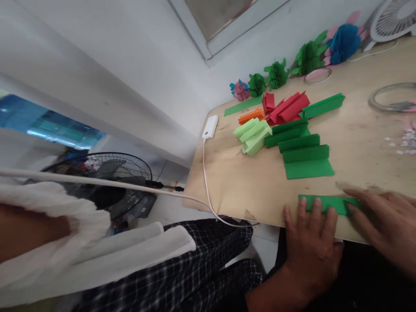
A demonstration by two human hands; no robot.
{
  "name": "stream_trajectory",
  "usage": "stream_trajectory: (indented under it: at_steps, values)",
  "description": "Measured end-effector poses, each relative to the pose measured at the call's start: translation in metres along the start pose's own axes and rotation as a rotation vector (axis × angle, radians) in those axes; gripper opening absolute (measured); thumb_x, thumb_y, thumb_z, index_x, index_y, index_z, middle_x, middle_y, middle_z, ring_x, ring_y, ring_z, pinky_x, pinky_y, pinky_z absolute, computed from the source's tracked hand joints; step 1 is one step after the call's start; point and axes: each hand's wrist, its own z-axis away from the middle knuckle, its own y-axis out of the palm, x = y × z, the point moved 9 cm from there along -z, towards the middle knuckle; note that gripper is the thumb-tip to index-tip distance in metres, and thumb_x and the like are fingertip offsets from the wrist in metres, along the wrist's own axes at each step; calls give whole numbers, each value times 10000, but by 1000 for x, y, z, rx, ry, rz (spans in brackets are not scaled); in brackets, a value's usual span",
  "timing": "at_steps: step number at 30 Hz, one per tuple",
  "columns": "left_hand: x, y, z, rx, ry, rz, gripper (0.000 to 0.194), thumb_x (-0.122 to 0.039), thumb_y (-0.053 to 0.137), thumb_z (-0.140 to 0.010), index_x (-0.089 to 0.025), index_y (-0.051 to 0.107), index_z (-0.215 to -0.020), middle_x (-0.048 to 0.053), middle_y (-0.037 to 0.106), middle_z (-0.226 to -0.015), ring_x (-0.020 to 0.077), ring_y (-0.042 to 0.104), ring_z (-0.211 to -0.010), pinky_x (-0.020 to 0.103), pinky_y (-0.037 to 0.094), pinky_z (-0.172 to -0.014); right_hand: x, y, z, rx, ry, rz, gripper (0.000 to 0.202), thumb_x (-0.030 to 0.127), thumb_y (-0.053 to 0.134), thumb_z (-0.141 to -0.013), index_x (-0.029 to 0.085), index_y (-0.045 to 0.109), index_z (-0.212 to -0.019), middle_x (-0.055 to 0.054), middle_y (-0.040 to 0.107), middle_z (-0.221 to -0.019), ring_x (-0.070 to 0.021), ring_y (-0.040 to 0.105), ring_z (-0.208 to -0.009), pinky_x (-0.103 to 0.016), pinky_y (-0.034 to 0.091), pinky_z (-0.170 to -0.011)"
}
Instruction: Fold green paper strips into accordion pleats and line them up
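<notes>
Near the table's front edge lies a folded green paper strip [329, 204]. My left hand [310, 247] has its fingers spread flat, their tips pressing the strip against the table. Over the strip's right end is my right hand [385, 219], its fingers stretched out and somewhat blurred; thumb and forefinger are apart. That end of the strip is partly hidden. Just beyond my hands, a green pleated paper [308, 164] rests with several dark green folded pieces. Light green folded papers [253, 134] sit to their left, with red folded papers [289, 108] behind.
Paper figures [277, 74] line the wall beside a small white fan [394, 19]. A white power bank [210, 126] has its cable hanging over the table's front edge. Scissors [394, 97] and paper scraps lie at right. Another person in plaid trousers [156, 268] is at left, near a floor fan [107, 173].
</notes>
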Motion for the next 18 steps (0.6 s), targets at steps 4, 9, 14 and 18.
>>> stream_trajectory:
  at_steps: [4, 9, 14, 18]
  values:
    - [0, 0, -1, -6, -5, 9, 645, -490, 447, -915, -179, 365, -1474, 99, 369, -1551, 376, 290, -1437, 601, 286, -1090, 0, -1, 0, 2, 22, 10, 362, 399, 436, -903, 195, 583, -1164, -47, 623, -845, -198, 553, -738, -347, 377, -678]
    - [1, 0, -3, -6, -13, 25, 635, -490, 458, -912, -185, 383, -1464, 88, 386, -1544, 359, 288, -1440, 587, 269, -1106, 2, -2, -1, 2, 37, 30, 339, 362, 465, -894, 215, 578, -1178, -5, 621, -781, -176, 537, -714, -336, 358, -688]
    - [1, -1, -3, 8, -4, 18, 633, -487, 425, -928, -179, 356, -1477, 89, 361, -1558, 360, 269, -1449, 593, 267, -1101, 6, -3, -5, -7, 4, 39, 319, 372, 458, -907, 186, 601, -1122, -34, 632, -825, -174, 533, -734, -328, 347, -698]
    - [1, 0, -2, -16, -7, 24, 639, -497, 443, -919, -181, 372, -1470, 87, 382, -1547, 357, 272, -1447, 589, 274, -1101, 8, -3, -5, -16, -5, 59, 281, 338, 476, -902, 204, 583, -1125, -5, 628, -790, -166, 526, -731, -320, 338, -705]
